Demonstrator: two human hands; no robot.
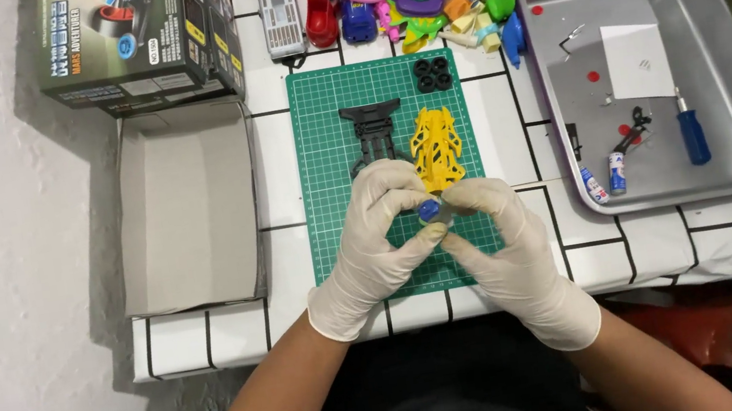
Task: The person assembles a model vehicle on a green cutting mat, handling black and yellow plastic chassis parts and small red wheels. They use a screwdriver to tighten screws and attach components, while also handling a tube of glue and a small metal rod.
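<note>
The left hand (377, 237) and the right hand (504, 248) both wear thin, smooth, cream rubber gloves; their fingertips come together and pinch a tiny round blue part (428, 211), so both hands are closed tight on it. The blue part sits right between the two hands, just above the near end of the green cutting mat (319, 145); the mat is flat, with a grid of fine lines. Just past the fingers lies a yellow plastic frame (436, 143) full of holes, touching the right hand's fingers; beside it lies a flat black plastic frame (373, 130); further back sit small black wheels (432, 74) (they look rubbery). To the right stands a shiny metal tray (729, 69) on the white tabletop (277, 180); inside it lies a blue-handled screwdriver (691, 131); to the left stands an open cardboard box (190, 211).
</note>
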